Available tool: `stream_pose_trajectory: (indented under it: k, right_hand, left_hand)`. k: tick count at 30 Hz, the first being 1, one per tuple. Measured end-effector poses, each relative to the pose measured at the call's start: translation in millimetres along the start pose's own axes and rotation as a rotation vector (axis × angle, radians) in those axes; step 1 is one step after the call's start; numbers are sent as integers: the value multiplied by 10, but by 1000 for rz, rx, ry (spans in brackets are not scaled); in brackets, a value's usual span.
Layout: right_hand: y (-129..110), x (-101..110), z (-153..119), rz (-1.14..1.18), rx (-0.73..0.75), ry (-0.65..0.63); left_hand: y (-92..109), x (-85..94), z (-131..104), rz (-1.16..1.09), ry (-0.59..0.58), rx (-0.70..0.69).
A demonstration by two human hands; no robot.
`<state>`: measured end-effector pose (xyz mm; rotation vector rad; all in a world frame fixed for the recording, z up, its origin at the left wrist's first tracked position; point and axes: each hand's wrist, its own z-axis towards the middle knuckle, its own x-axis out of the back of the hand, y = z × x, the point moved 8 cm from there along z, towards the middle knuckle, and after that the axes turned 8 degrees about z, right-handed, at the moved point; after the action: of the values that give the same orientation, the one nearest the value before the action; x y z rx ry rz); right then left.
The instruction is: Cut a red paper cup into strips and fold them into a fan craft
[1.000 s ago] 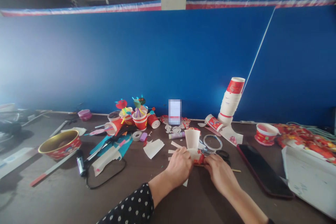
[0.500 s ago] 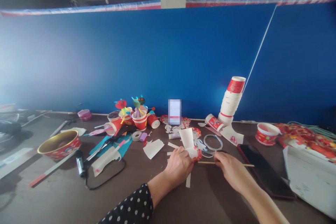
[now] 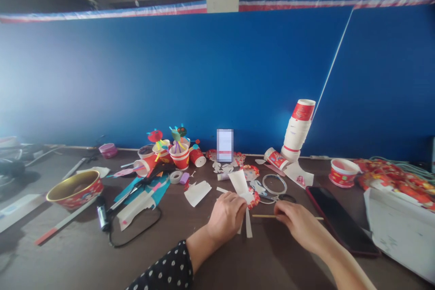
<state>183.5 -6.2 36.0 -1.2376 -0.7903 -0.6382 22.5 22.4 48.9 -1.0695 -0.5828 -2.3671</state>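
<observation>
My left hand (image 3: pixel 227 214) is closed on a cut piece of paper cup (image 3: pixel 239 183), white inside, with a bit of red print showing. White strips (image 3: pixel 249 224) hang from below it. The fingers hide part of the piece. To the right, my right hand (image 3: pixel 299 222) pinches a thin wooden stick (image 3: pixel 264 216), held level with its tip pointing at the cup piece; the two are apart. Just beyond the right hand lie scissors (image 3: pixel 288 198) with dark handles, partly covered, and a clear roll of tape (image 3: pixel 274 184).
A dark phone (image 3: pixel 341 222) and white sheet (image 3: pixel 401 231) lie at right. A leaning cup stack (image 3: pixel 297 133) stands behind. At left are a red bowl (image 3: pixel 75 190), a glue gun (image 3: pixel 102 213) with its cord, a paper scrap (image 3: pixel 197 193) and decorated cups (image 3: pixel 179 158).
My left hand has shifted slightly left and down, turning the cup piece so its strips hang differently. My right hand has lowered a little with the stick, showing more of the scissors' handles.
</observation>
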Motion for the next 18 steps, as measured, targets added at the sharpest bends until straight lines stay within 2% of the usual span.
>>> stream_pose_trajectory:
  k: [3, 7, 12, 18]
  right_hand:
    - [-12, -5, 9, 5, 0, 8]
    - [-62, -102, 3, 32, 24, -30]
    - [-170, -232, -38, 7, 62, -91]
    - [-250, -285, -42, -43, 69, -133]
  left_hand:
    - [108, 122, -68, -139, 6, -179]
    - [201, 72, -149, -131, -162, -302]
    - [217, -92, -198, -5, -322, -301]
    - [170, -182, -211, -25, -369, -204]
